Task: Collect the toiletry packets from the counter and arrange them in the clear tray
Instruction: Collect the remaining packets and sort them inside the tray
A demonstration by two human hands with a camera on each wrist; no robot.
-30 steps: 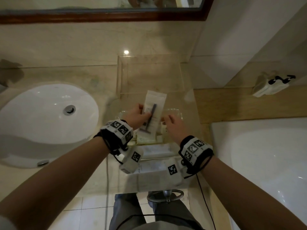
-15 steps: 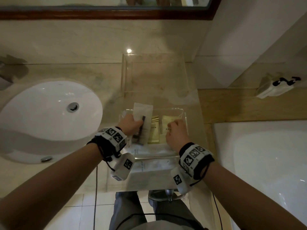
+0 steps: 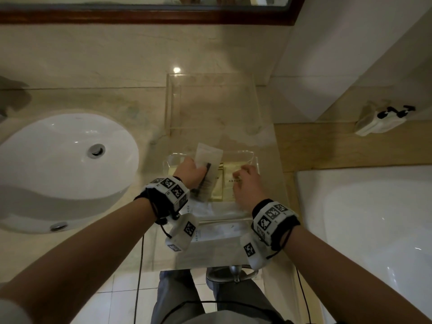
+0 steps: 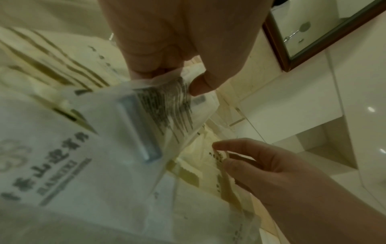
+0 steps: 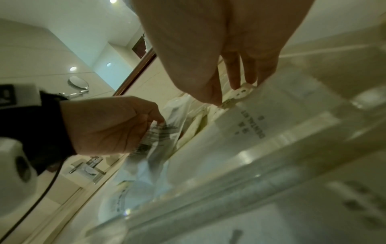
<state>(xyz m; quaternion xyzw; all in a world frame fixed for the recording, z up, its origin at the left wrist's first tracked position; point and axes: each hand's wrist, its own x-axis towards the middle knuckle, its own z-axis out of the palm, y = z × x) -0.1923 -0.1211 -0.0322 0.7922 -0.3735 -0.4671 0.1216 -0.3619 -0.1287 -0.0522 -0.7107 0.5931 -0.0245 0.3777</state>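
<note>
In the head view a clear tray point(image 3: 254, 157) sits on the beige counter and holds yellow packets point(image 3: 228, 183) standing on edge. My left hand point(image 3: 198, 168) pinches a white translucent razor packet point(image 3: 208, 157) with a dark razor inside, at the tray's left side. In the left wrist view thumb and fingers hold that razor packet point(image 4: 160, 107) by its printed end. My right hand point(image 3: 240, 175) pinches the top edge of a yellow packet point(image 4: 216, 156) between thumb and forefinger. In the right wrist view the fingertips point(image 5: 236, 84) sit on that packet's serrated edge point(image 5: 240, 94).
A white sink point(image 3: 65, 157) lies to the left and a white bathtub point(image 3: 374, 218) to the right. A taller clear acrylic box point(image 3: 210, 101) stands behind the tray. White printed packets point(image 3: 219, 230) lie under clear acrylic in front of it. A mirror frame point(image 3: 145, 16) runs above.
My left hand has brought the razor packet down and nearer, into the tray. My right hand has moved forward onto the yellow packet.
</note>
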